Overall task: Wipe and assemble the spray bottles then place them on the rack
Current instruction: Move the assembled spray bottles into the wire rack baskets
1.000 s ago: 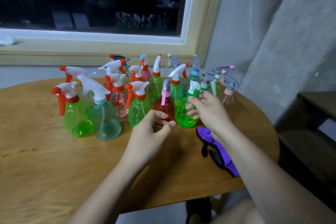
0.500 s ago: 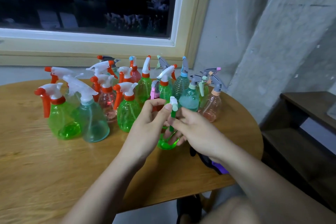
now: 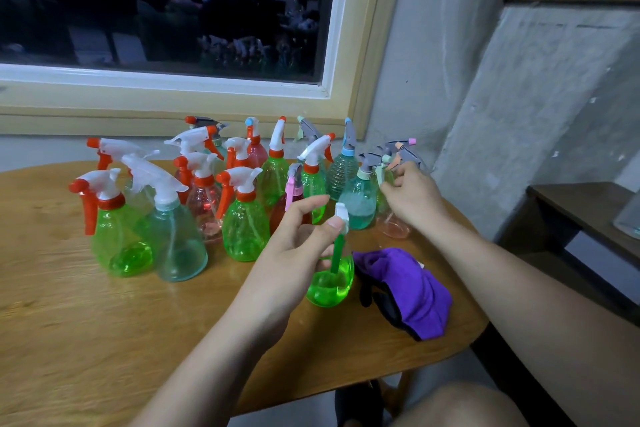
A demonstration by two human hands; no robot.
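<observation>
**Green bottle** w/ white spray head: under L hand. Base at or just above the bench, can't tell which.
- L fingers: thumb tip pressed on side of the white head. Index straight, spread clear above it. Other fingers curled behind the neck, so a pinch at head/neck.
- Green trigger hangs below the thumb.

**Purple cloth**: bunched on bench just past L fingertips, close against the btl's side and below R wrist.

**R hand**: out well apart from L.
- Fingers curled round neck of pale pink bottle, thumb up by its grey head.
- Teal bottle sits right off R fingertips, between the two sets of fingers.

**Other spray bottles**: crowded beyond L index tip and off to L knuckle side. All w/ heads on, as far as visible.

**Rack:** a dark shelf lies far beyond R knuckles. Can't say if it's the rack.

**Step in hand (my read):** prob. seating/tightening the head on the green btl before the wipe, w/ R already fetching the next.

**To do it well:**
- Set the base flat and bring R fingers back to hold the body.
- Turn the collar, not the trigger or nozzle; a thumb-only hold on the head is weak and the btl could tip.
- Check the head sits straight, then take the cloth, which is already at the fingertips.
- If lifting the pink one, go straight up, since the neighbours stand close enough to topple.
</observation>
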